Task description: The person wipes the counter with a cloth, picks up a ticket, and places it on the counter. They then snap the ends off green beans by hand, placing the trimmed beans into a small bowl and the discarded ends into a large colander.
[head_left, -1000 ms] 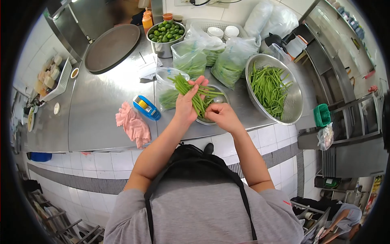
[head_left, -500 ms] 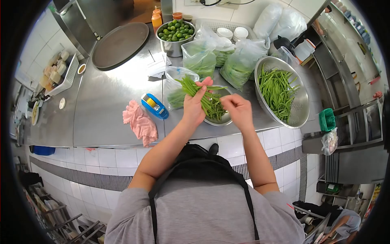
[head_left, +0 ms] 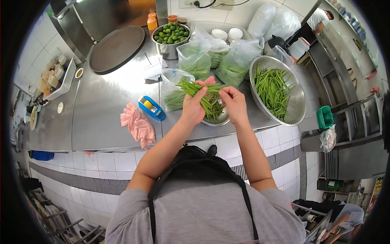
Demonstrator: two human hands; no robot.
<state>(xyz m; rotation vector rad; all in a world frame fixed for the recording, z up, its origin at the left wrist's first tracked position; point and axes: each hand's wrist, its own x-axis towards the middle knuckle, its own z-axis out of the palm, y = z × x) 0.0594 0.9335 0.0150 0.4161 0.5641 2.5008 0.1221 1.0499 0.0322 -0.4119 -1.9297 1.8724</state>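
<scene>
Mid-frame, the left hand [head_left: 195, 107] grips a bunch of green beans [head_left: 190, 88], mostly slanting upper left to lower right above the bowl [head_left: 222, 120]; some tips point right, nearest the right hand [head_left: 235, 105] (whether it pinches one, I cannot tell).

Steel counter [head_left: 107, 112]: pink cloth [head_left: 138, 126], blue tape dispenser [head_left: 152, 108], plastic bags [head_left: 194, 61], metal bowl [head_left: 222, 119], colander [head_left: 299, 103], pot of limes [head_left: 170, 51].

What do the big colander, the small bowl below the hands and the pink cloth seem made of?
Colander: metal, likely stainless steel, by its silvery sheen and small punched holes.
Bowl: probably shiny metal too, from its grey gleam, though largely hidden.
Pink cloth: soft, matt fabric, by its crumpled folds; fibre unclear.
</scene>
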